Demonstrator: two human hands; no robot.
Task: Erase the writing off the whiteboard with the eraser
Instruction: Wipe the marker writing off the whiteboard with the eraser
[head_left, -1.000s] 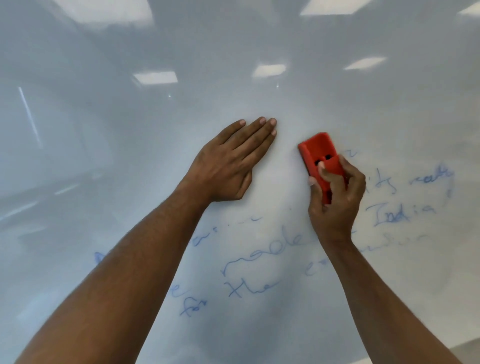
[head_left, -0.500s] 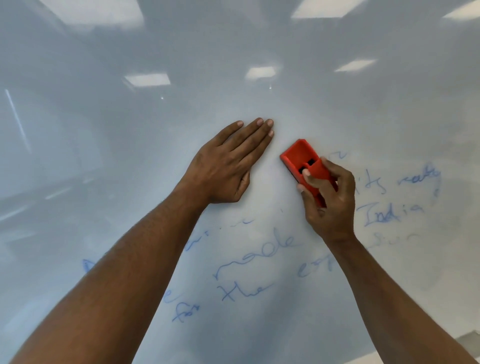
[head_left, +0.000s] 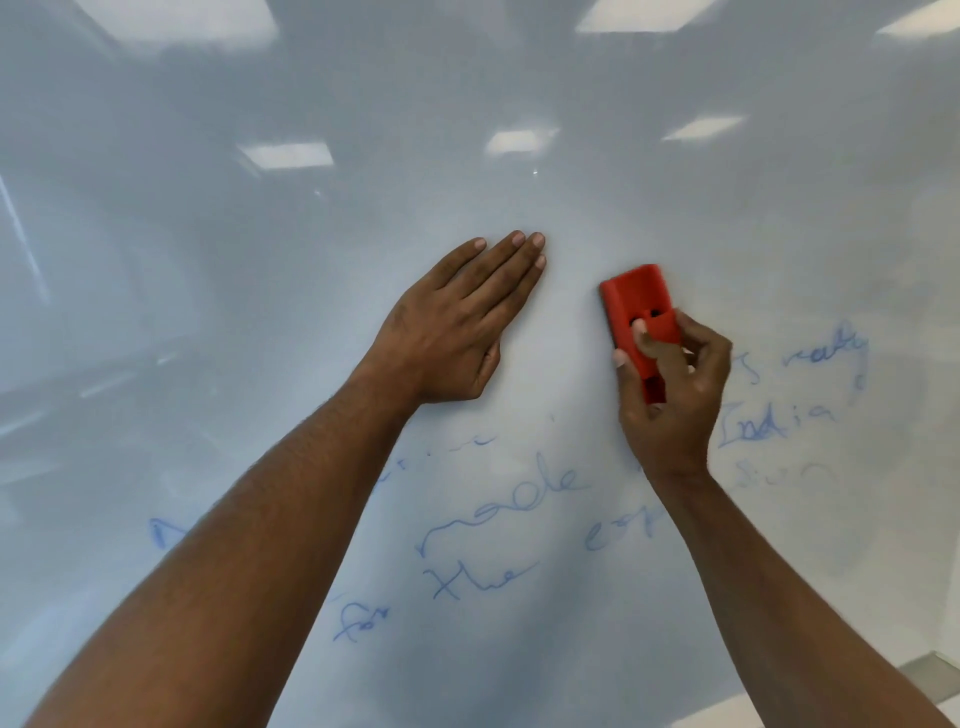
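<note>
A glossy whiteboard (head_left: 519, 104) fills the head view. Blue handwriting (head_left: 504, 499) runs across its lower half, with words such as "made", "for the" and "India" (head_left: 774, 423); some of it is smeared faint. My right hand (head_left: 670, 400) is shut on a red eraser (head_left: 636, 299), which is pressed against the board just left of the right-hand words. My left hand (head_left: 457, 332) lies flat on the board with fingers together, to the left of the eraser and apart from it, holding nothing.
Ceiling lights reflect in the upper board (head_left: 285, 153). The board's lower right corner (head_left: 924, 670) shows, with pale floor or ledge beyond it. My two forearms cross the lower half of the board and cover some of the writing.
The eraser swung left and tilted half a second ago, then returned to a more upright pose slightly right. My left hand stayed flat in place.
</note>
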